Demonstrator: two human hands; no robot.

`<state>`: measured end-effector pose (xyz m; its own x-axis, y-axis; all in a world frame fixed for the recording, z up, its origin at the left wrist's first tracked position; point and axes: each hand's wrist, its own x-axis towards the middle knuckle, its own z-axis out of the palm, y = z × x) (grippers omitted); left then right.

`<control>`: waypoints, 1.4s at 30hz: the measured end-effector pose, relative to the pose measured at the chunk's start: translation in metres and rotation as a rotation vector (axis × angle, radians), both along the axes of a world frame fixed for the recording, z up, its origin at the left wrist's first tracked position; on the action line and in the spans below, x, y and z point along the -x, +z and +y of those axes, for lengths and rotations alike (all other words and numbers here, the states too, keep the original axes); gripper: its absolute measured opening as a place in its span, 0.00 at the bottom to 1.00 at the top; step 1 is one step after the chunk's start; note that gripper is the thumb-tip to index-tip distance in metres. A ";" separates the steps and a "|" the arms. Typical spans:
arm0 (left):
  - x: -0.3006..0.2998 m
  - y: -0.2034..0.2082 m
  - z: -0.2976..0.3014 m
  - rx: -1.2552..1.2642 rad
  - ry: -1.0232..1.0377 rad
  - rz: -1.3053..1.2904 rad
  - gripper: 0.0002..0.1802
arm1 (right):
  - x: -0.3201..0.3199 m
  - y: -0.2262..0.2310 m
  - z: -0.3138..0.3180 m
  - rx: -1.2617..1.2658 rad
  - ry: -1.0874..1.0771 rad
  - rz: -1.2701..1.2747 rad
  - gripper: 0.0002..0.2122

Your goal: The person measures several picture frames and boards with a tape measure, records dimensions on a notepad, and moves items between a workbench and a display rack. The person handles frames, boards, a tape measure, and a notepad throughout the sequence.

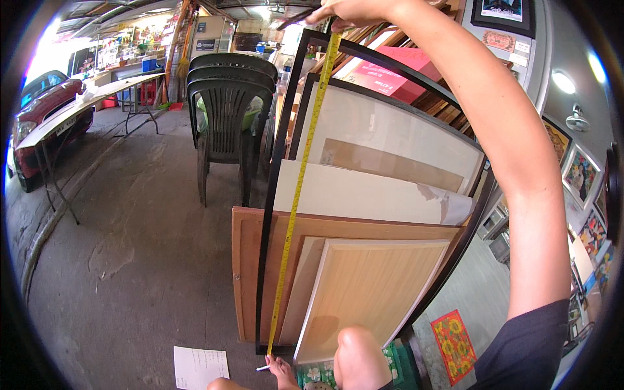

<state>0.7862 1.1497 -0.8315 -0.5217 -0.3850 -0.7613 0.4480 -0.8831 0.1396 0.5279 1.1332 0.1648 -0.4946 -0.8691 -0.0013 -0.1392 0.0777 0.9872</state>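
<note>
A large empty black picture frame (268,237) stands upright in front of me, leaning against a stack of boards. A yellow measuring tape (299,185) is stretched along its left side from top to bottom. Up at the frame's top left corner, my right hand (354,12) is closed on the tape's upper end; a dark flat thing (296,19) sticks out from its fingers, its kind unclear. Low down, by the frame's bottom left corner, my left hand (281,370) is closed round the tape's lower end, with a white pen (262,368) also between its fingers.
Behind the frame lean a pale wooden panel (377,292), a brown board (246,273) and another black frame (383,97). A written paper sheet (200,368) lies on the floor. Stacked dark chairs (227,110), a folding table (97,94) and a red car (49,97) stand beyond.
</note>
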 end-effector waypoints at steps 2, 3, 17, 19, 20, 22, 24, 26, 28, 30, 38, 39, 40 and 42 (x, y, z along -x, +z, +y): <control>-0.002 -0.009 -0.008 0.018 0.011 0.075 0.06 | -0.018 0.000 -0.007 0.110 -0.005 -0.128 0.22; -0.001 -0.011 -0.011 0.091 0.004 0.063 0.06 | -0.021 0.000 -0.007 0.119 0.006 -0.122 0.23; -0.012 0.016 -0.017 -0.038 -0.064 0.042 0.05 | 0.003 -0.001 0.002 0.198 -0.021 -0.160 0.08; -0.006 0.013 -0.019 -0.037 -0.033 0.057 0.05 | -0.004 0.008 -0.004 0.185 0.022 -0.127 0.08; -0.005 0.010 -0.047 0.000 0.034 0.057 0.05 | -0.003 0.009 -0.012 0.221 0.060 -0.134 0.08; -0.009 0.019 -0.009 -0.049 -0.080 0.014 0.05 | -0.005 0.002 -0.002 0.184 -0.064 -0.129 0.08; -0.009 0.022 0.005 -0.100 -0.094 -0.020 0.05 | -0.005 -0.001 0.000 0.176 -0.116 -0.135 0.09; 0.002 0.010 -0.019 -0.144 0.007 -0.016 0.05 | -0.016 0.009 -0.010 0.219 -0.080 -0.138 0.08; -0.003 0.007 -0.016 -0.092 -0.024 -0.023 0.05 | -0.004 0.002 -0.005 0.262 -0.074 -0.171 0.08; -0.012 0.002 -0.010 -0.035 -0.120 0.019 0.05 | 0.011 -0.008 0.002 0.238 -0.071 -0.191 0.08; -0.004 -0.037 -0.011 0.036 -0.098 0.009 0.05 | -0.002 0.004 -0.010 0.226 -0.114 -0.138 0.08; -0.005 -0.038 -0.011 0.035 -0.104 0.013 0.05 | -0.003 0.003 -0.011 0.220 -0.122 -0.139 0.08; -0.005 -0.038 -0.009 0.030 -0.114 0.017 0.05 | -0.003 0.003 -0.010 0.211 -0.134 -0.138 0.08; -0.006 -0.038 -0.009 0.008 -0.108 0.024 0.06 | -0.005 0.004 -0.011 0.197 -0.141 -0.146 0.08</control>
<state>0.7919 1.1407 -0.8694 -0.5784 -0.3317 -0.7452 0.3533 -0.9253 0.1377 0.5326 1.1220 0.1686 -0.6180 -0.7821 0.0803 -0.2529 0.2945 0.9216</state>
